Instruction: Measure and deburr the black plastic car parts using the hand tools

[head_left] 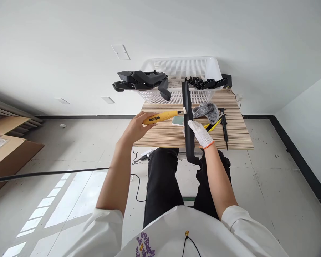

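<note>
Bare, my left hand (pixel 137 125) is wrapped round a yellow pen-shaped rotary tool (pixel 163 116). Its dark collet points right and a pale tip (pixel 184 110) meets, or nearly meets, the edge of a long black plastic trim piece (pixel 188 123). My right hand (pixel 200 134), in a white knit glove with an orange cuff, grips that trim piece from the right side. The piece stands lengthwise over the front of the table, its lower end bent to the right above my knees. The fingers behind it are mostly hidden.
A white plastic basket (pixel 187 64) holds several black plastic parts (pixel 147 79). On the slatted wooden table (pixel 160 137) lie a grey cloth (pixel 207 111), black calipers (pixel 224 126), a yellow-handled tool (pixel 215 125) and a green pad (pixel 178 121). Cardboard boxes (pixel 13 150) stand left.
</note>
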`<state>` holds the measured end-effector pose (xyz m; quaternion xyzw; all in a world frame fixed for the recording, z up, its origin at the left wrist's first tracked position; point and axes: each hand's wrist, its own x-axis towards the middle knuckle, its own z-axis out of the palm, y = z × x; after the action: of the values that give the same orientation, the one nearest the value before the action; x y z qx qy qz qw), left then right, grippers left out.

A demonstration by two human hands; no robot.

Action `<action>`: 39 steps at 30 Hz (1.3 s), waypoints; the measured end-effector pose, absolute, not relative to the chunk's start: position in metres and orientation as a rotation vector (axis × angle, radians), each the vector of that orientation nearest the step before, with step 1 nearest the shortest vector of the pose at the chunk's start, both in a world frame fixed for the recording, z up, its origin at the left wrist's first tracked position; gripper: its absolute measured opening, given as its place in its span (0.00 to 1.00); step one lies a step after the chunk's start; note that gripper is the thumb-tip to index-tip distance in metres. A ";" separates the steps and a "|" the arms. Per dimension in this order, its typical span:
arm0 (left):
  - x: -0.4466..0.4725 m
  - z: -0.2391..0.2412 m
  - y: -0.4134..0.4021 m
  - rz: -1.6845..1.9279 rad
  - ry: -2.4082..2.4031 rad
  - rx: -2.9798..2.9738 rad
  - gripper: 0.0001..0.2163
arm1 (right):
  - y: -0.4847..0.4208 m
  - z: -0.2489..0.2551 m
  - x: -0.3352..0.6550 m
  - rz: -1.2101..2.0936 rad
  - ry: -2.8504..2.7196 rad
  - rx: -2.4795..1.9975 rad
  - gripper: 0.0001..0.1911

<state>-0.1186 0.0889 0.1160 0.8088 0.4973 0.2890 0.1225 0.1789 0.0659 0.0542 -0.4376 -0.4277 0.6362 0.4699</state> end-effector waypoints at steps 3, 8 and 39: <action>-0.115 0.121 0.095 0.853 1.486 2.355 0.21 | 0.065 0.056 0.179 1.561 -1.033 -1.073 0.22; -0.106 0.130 0.104 0.953 1.519 2.304 0.21 | 0.063 0.058 0.179 1.546 -1.073 -1.061 0.21; -0.046 0.148 0.106 1.116 1.686 1.995 0.20 | 0.069 0.045 0.179 1.532 -1.132 -1.049 0.27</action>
<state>-0.0456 0.1058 0.1483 0.6945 0.5869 0.3883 0.1501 0.1790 0.0694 0.0445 -0.4269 -0.4610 0.6239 0.4648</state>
